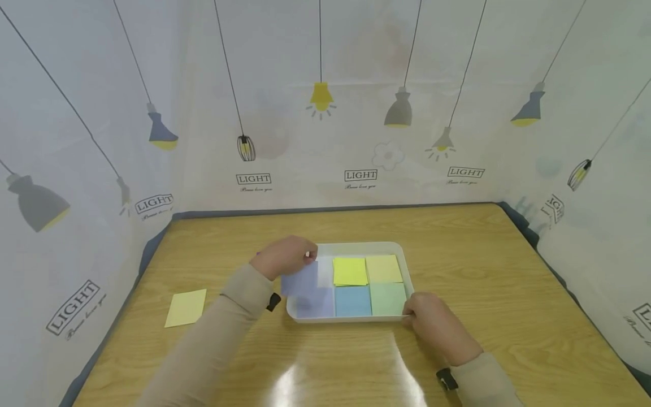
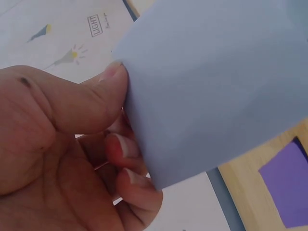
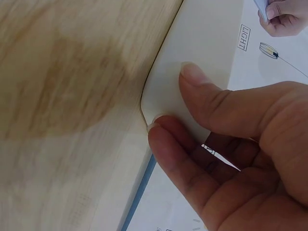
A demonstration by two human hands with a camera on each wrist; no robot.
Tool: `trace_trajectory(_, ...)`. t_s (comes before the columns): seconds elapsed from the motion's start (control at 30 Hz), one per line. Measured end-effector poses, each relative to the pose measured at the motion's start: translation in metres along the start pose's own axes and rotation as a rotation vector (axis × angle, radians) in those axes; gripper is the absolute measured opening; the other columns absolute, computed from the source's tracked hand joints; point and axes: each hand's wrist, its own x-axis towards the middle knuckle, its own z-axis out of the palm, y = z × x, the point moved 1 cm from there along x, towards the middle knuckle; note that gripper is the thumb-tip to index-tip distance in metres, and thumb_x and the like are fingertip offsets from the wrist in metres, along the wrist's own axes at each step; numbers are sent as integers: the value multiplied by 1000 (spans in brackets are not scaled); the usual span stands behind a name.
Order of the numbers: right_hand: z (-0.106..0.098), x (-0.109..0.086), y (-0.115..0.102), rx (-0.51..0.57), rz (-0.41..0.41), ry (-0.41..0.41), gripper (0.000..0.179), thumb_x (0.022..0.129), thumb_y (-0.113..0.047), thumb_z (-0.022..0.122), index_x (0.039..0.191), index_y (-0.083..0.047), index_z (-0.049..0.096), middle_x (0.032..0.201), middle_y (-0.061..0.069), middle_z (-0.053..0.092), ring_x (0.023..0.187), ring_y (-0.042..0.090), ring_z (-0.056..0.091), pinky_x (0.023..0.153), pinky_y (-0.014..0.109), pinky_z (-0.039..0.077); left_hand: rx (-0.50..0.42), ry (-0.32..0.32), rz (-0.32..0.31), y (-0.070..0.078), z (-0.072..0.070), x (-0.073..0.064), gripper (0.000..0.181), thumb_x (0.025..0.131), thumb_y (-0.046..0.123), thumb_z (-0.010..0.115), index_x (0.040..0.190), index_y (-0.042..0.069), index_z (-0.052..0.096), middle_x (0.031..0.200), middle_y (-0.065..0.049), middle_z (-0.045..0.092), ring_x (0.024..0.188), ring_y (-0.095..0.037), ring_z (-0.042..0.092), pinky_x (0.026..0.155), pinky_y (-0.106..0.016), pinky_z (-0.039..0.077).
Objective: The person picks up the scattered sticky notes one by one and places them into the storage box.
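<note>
Between thumb and fingers, my left hand (image 1: 286, 255) pinches a pale lavender sticky note (image 2: 207, 91) by its edge, above the left end of a white tray (image 1: 356, 247). Beneath that note, another lavender sheet (image 1: 314, 304) lies in the tray's near left part. Beside it are a blue note (image 1: 353, 301) and a green note (image 1: 389, 299). Behind these lie bright yellow notes (image 1: 350, 271) and a pale yellow note (image 1: 384, 268). My right hand (image 1: 432, 322) grips the tray's near right corner, thumb against its wall in the right wrist view.
A pale yellow note (image 1: 186, 308) lies on the wooden table (image 1: 458, 254), left of the tray. In the left wrist view a purple note (image 2: 288, 187) rests on the table, mostly hidden by my left hand in the head view. Lamp-printed sheeting (image 1: 285, 192) surrounds the table's back and sides.
</note>
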Motion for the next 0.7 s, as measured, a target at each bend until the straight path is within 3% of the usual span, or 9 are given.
trace_trajectory(0.13,-1,1,-1,-3,0,-14,14,79,-3,81,70,-11,73,74,-2,66,71,9,59,66,30,55,8,-19,10,4,6,6,17,100,7,57,85,15,60,93,-2,62,83,-17,53,68,-28,42)
trace_trajectory(0.37,-3,2,-1,4,8,-27,13,79,-4,81,71,-11,73,75,-2,67,71,10,61,68,32,57,-19,-47,-31,5,15,15,17,102,11,56,87,17,60,96,-1,62,86,-17,55,70,-29,45)
trace_trajectory(0.7,-2,3,-1,7,23,-44,14,80,-4,81,70,-11,73,74,-1,67,70,9,59,66,30,56,-17,-68,-37,10,17,16,17,103,12,55,87,16,59,89,-1,60,85,-17,54,73,-30,45)
